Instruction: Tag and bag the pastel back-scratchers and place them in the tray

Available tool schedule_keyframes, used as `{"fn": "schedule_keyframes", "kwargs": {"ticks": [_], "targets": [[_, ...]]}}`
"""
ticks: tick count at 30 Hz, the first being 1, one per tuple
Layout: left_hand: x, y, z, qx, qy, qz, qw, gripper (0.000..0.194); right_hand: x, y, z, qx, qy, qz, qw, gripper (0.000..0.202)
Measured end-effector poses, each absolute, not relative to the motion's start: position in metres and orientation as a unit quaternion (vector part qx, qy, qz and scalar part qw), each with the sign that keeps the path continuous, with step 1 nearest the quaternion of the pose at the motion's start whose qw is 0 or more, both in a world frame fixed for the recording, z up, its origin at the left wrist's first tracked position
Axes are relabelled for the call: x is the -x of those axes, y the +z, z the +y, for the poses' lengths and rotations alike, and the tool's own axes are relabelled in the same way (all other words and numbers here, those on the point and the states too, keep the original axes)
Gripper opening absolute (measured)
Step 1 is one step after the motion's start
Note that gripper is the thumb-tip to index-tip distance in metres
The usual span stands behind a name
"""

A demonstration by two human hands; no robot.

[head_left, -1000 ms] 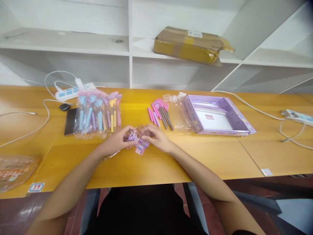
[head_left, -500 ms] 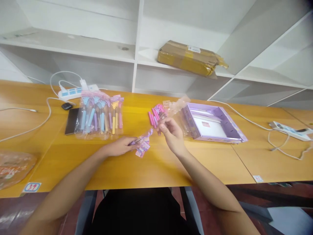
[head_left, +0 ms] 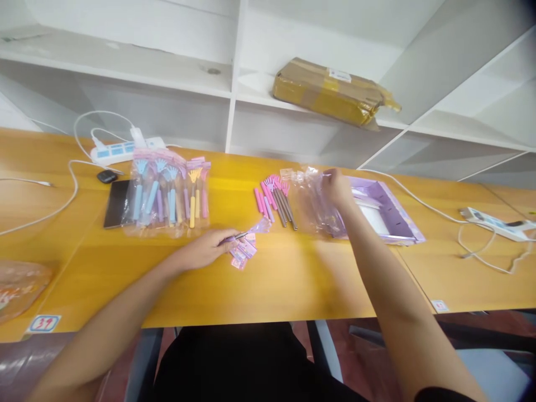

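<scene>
1. Meanwhile, a person's left hand [head_left: 209, 249] is pinching a small purple back-scratcher with a metal stem [head_left: 247, 233], its fingers clenched on the stem low over the yellow wooden counter [head_left: 293, 279], just beside loose pink paper tags [head_left: 242, 252].
2. Farther out, the right hand [head_left: 337, 187] is resting on crumpled clear plastic wrappers [head_left: 312, 201] at the open lilac cardboard box [head_left: 396, 215]; whether its fingers are gripping a wrapper cannot be told.
3. Judging by the layout, unwrapping is partly done: bare pink and grey scratchers [head_left: 274, 201] are lying in a row, while a bundle of bagged pastel scratchers [head_left: 170, 192] is waiting.
4. Open counter is lying toward the near edge; white cables [head_left: 481, 237] are crowding the right.
</scene>
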State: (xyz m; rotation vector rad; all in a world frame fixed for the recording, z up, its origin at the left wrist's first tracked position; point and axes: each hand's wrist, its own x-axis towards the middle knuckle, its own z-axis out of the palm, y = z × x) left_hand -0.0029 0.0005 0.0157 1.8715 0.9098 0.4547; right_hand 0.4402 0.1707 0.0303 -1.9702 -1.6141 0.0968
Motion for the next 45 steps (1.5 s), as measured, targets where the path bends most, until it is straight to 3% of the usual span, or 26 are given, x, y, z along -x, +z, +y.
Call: {"fn": "schedule_keyframes", "kwargs": {"ticks": [4, 8, 11, 13, 15, 21, 27, 33, 45], "targets": [[0.001, 0.016, 0.000, -0.759, 0.198, 0.403, 0.472, 0.036, -0.423, 0.010, 0.165, 0.762, -0.053, -0.615, 0.197, 0.036], [0.000, 0.014, -0.001, -0.765, 0.197, 0.450, 0.416, 0.038, -0.396, 0.019, 0.138, 0.697, -0.077, -0.657, 0.276, 0.031], [-0.003, 0.012, -0.005, -0.795, 0.195, 0.449, 0.358, 0.033, -0.348, 0.028, 0.083, 0.551, 0.160, -0.778, 0.256, 0.021], [-0.007, 0.009, -0.010, -0.837, 0.192, 0.420, 0.293, 0.026, -0.308, 0.028, 0.037, 0.429, 0.360, -0.804, 0.201, 0.032], [-0.013, 0.004, -0.017, -0.882, 0.197, 0.372, 0.210, 0.020, -0.271, 0.022, -0.004, 0.346, 0.479, -0.775, 0.225, 0.035], [-0.020, -0.014, -0.025, -0.909, 0.230, 0.348, 0.001, 0.023, -0.211, -0.006, -0.052, 0.380, 0.637, -0.543, 0.394, 0.062], [-0.013, -0.012, -0.018, -0.900, 0.215, 0.355, -0.131, 0.027, -0.205, 0.002, -0.049, 0.314, 0.840, -0.321, 0.306, 0.067], [-0.015, -0.005, -0.017, -0.889, 0.211, 0.366, -0.179, 0.034, -0.201, 0.007, -0.052, 0.291, 0.842, -0.290, 0.351, 0.065], [-0.021, 0.000, -0.013, -0.905, 0.148, 0.394, -0.067, 0.033, -0.208, 0.004, -0.064, 0.327, 0.796, -0.315, 0.401, 0.068]]}}
